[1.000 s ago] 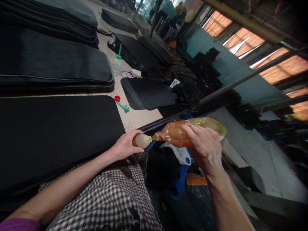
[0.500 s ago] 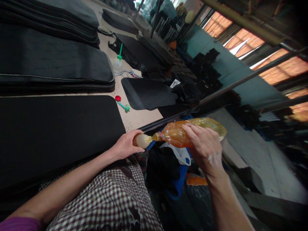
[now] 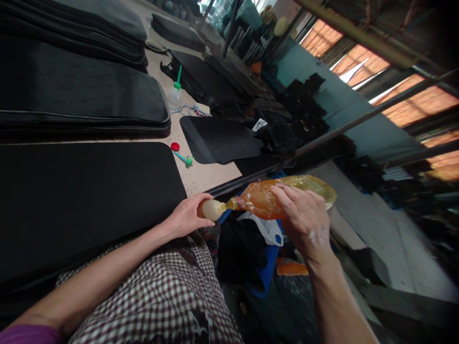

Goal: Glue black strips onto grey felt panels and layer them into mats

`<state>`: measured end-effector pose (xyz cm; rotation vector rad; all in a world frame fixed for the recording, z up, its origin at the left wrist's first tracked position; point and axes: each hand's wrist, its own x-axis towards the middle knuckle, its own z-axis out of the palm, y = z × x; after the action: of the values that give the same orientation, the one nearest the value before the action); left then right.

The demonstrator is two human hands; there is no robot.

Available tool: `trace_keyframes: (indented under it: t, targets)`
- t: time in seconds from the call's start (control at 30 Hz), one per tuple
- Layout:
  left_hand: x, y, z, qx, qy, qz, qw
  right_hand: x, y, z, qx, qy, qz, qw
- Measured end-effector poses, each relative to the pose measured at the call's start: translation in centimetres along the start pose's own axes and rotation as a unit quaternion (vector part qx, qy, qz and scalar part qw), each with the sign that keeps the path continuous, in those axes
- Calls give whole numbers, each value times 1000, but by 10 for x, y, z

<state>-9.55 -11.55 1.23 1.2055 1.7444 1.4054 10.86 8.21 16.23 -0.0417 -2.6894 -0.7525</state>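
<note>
My left hand (image 3: 188,215) is wrapped round a small whitish squeeze bottle (image 3: 212,210), its mouth turned to the right. In my right hand (image 3: 304,215) is a large clear plastic bottle (image 3: 261,199) of amber liquid, tipped on its side. The large bottle's neck meets the small bottle's mouth, and amber liquid shows at the join. On the table close by lie a green nozzle cap (image 3: 187,161) and a red cap (image 3: 175,146). Another squeeze bottle (image 3: 175,95) with a green nozzle stands farther back.
Stacks of black sheets (image 3: 82,86) cover the table's left side. A smaller black sheet (image 3: 220,138) lies by the right edge, with a blue cord (image 3: 193,110) behind it. Below the edge sits a blue crate (image 3: 267,272) holding dark material and a white plastic bag (image 3: 267,229).
Both hands keep the two bottles joined in the same pose. The whole view has shifted very slightly; nothing else visibly differs.
</note>
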Motion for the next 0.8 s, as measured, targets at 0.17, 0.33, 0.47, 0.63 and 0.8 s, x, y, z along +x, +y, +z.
trace_keyframes:
  t: [0.17, 0.33, 0.47, 0.63, 0.8]
  targets:
    - [0, -2, 1, -1, 0, -7, 1000, -1, 1, 1, 0, 1, 2, 1000]
    - [0, -2, 1, 0, 1, -6, 1000, -1, 0, 0, -1, 1, 1, 1000]
    - [0, 1, 0, 3, -2, -11, 1000, -1, 0, 0, 4, 5, 0, 1000]
    - [0, 1, -1, -1, -4, -12, 1000, -3, 1, 2, 6, -1, 2, 1000]
    - [1, -1, 0, 3, -5, -10, 1000, -1, 0, 1, 8, 0, 1, 1000]
